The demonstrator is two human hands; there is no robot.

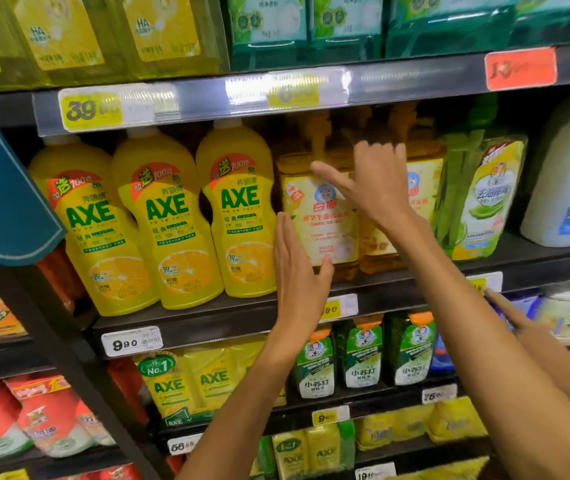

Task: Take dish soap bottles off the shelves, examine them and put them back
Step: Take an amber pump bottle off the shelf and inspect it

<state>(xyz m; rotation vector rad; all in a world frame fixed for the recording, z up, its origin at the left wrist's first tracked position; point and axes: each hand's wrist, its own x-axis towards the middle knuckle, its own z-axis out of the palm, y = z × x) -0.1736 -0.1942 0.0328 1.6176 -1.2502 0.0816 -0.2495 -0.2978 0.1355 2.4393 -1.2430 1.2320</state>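
The shelves (207, 317) are stocked full, with three yellow AXE bottles (169, 220) standing in a row on the middle shelf and, just to their right, the orange pump bottle (321, 216) upright in its place, no bottle off the shelf at this moment. The left hand (297, 268) lies flat with straight fingers (285, 233) against that bottle's left side, while the right hand (373, 181) hovers before its upper right with fingers (332, 174) spread, gripping nothing. By my reading this bottle is either about to be lifted or just set down, and which one cannot be told; many bottles remain to examine.
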